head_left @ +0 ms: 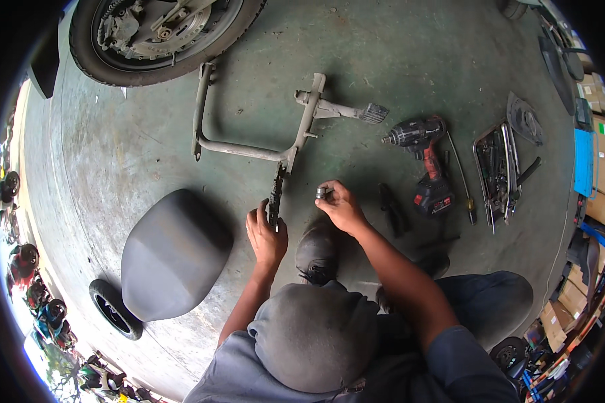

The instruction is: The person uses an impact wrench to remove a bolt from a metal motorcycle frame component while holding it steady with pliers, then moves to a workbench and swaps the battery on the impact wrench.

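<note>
A pale tubular metal stand (242, 149), shaped like a motorcycle centre stand with a foot pedal (374, 113), lies on the floor ahead of me. From its near corner a dark, greasy bar (276, 188) points toward me. My left hand (267, 236) is at the near end of that bar, fingers and thumb on either side of it. Just to the right, my right hand (343, 209) pinches a small silvery metal cylinder (320, 193), like a socket. The cylinder is apart from the bar and the stand.
A cordless impact driver (425, 158), a screwdriver (471, 208), dark pliers (392, 209) and a tray of tools (496, 171) lie at right. A motorcycle wheel (168, 47) stands far left; a grey seat-like piece (177, 255) and small tyre (116, 309) lie left. My shoe (316, 252) is close below.
</note>
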Available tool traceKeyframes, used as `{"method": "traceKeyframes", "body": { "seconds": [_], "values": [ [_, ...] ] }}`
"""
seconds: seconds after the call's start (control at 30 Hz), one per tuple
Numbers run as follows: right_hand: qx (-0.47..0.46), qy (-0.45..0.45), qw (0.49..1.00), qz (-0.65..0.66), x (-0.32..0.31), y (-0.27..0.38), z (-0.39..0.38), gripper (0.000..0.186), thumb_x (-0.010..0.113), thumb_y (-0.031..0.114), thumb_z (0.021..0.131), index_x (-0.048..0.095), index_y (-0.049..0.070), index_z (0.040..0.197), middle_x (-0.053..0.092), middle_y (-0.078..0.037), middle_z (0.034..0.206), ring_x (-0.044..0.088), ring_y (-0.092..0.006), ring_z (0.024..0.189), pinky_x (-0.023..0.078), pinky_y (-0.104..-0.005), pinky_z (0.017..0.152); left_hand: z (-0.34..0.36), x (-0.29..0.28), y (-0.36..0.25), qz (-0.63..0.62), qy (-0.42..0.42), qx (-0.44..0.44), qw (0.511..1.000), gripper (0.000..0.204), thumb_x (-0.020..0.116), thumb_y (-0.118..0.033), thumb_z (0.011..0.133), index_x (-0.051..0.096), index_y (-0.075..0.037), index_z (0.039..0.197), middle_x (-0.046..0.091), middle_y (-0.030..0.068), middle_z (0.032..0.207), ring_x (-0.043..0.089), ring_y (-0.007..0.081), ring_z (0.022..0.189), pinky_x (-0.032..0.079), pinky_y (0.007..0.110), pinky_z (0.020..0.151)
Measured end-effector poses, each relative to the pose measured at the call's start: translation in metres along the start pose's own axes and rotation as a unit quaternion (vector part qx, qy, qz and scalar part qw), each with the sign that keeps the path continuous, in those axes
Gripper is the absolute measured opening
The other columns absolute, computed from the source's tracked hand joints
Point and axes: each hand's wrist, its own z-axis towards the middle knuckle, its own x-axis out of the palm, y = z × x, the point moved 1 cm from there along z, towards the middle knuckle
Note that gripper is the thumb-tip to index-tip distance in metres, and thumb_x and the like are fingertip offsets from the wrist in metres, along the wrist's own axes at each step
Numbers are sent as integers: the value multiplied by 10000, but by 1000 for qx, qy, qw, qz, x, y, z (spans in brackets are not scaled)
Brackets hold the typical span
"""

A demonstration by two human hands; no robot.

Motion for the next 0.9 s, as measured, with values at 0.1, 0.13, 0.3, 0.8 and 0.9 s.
{"method": "traceKeyframes", "body": {
  "seconds": [0.1,0.13,0.3,0.8,0.9],
  "values": [
    [104,43,976,187,9,39,-12,266,666,82,864,518,22,1077,652,-57,848,623,-123,751,495,-269,720,15,-19,-35,-213,49,15,976,516,705,-50,750,547,-43,1241,553,135,961,583,289,809,492,398,738],
    [74,57,979,182,11,46,-18,289,666,109,879,500,19,1097,656,-68,889,627,-130,810,490,-270,761,23,-25,-52,-292,98,19,951,532,737,-31,744,555,-45,1244,562,134,969,600,260,820,505,360,727],
    [85,100,981,141,-14,86,-32,198,596,117,936,596,-8,1090,664,-72,953,622,-123,906,484,-260,833,42,-10,-57,-352,138,44,925,312,732,-65,796,644,-15,1091,600,112,927,626,218,818,511,333,750],
    [258,-31,963,-68,-264,38,56,381,734,426,789,600,74,842,600,-38,779,564,-138,616,462,-291,576,60,55,-70,-681,321,-280,596,273,559,-225,965,518,-30,1152,590,65,890,612,193,856,501,362,832],
    [246,-48,968,-1,-232,40,38,395,713,422,811,580,56,877,583,-54,757,567,-161,539,479,-316,498,66,68,-64,-695,293,-292,588,245,562,-229,965,529,-51,1129,589,58,874,611,189,838,506,349,819]
  ]
}}
